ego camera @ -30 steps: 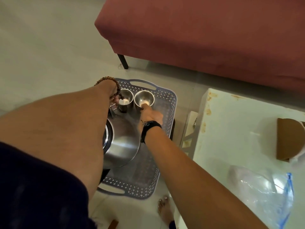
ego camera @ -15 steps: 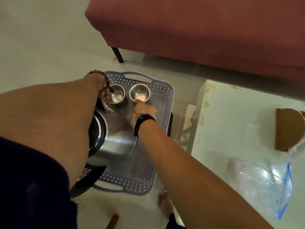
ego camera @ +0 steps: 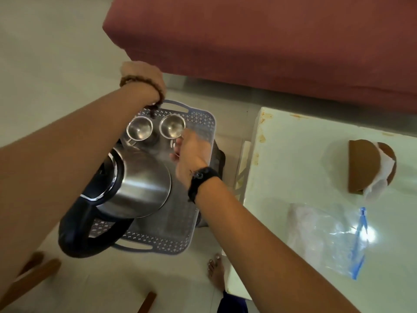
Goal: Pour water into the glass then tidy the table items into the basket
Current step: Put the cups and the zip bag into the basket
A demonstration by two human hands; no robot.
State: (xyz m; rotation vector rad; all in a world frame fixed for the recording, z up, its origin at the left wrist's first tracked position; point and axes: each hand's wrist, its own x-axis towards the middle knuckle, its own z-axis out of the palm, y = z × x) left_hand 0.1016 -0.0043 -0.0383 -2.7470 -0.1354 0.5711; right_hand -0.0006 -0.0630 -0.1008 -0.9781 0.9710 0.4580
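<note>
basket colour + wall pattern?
The basket is pale lavender-grey, with walls perforated in a small diamond lattice. It shows best in the head view, the only one.

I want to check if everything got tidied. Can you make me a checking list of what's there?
Surface: white table, stained at its far left edge.
Job's things: two steel cups and a kettle in the basket on the floor.
Clutter: plastic bag and brown holder on the table.
Hands: left hand above the basket's far end; right hand, fingers at the right cup's handle.
Cables: nothing seen.
Surroundings: red sofa, pale floor, a bare foot.
</note>
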